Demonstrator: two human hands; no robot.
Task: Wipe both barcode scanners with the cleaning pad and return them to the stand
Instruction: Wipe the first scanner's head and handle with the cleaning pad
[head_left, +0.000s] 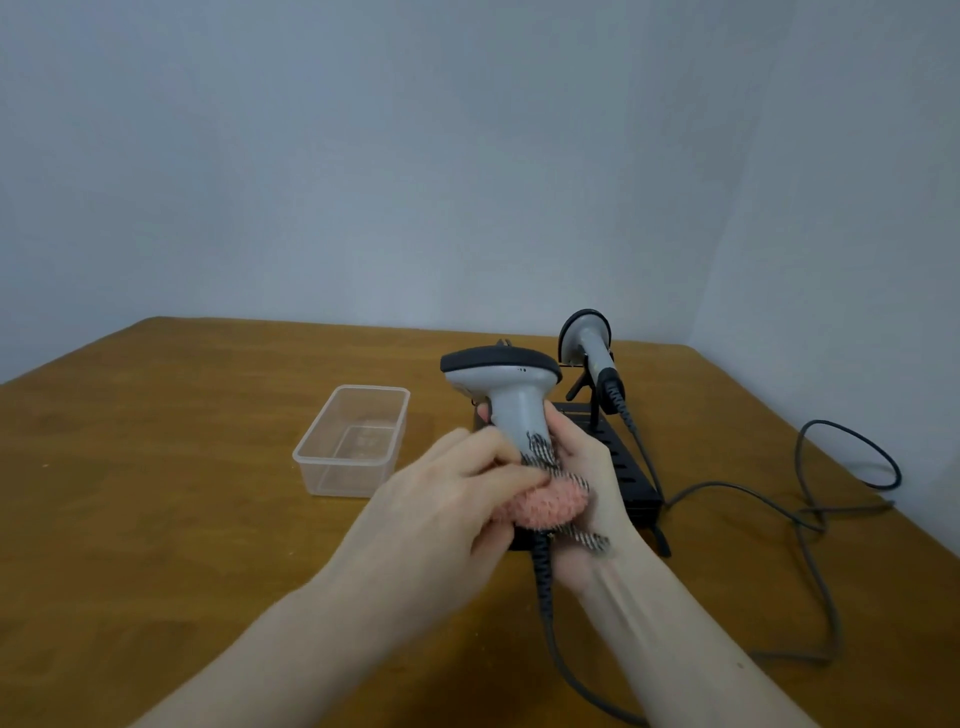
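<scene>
A grey barcode scanner (511, 387) with a black head stands upright above the table. My right hand (589, 480) grips its handle from the right. My left hand (452, 493) holds a fuzzy pink cleaning pad (540, 503) with a black-and-white striped edge and presses it against the lower handle. The second grey scanner (589, 345) rests on the black stand (631, 480) behind my hands, head up and facing away. Most of the stand's left side is hidden by my hands.
A clear plastic tub (353, 441) sits on the wooden table (182, 493) to the left of my hands. Dark cables (810, 514) from both scanners loop over the table at the right and down towards the near edge. Grey walls close the back and right.
</scene>
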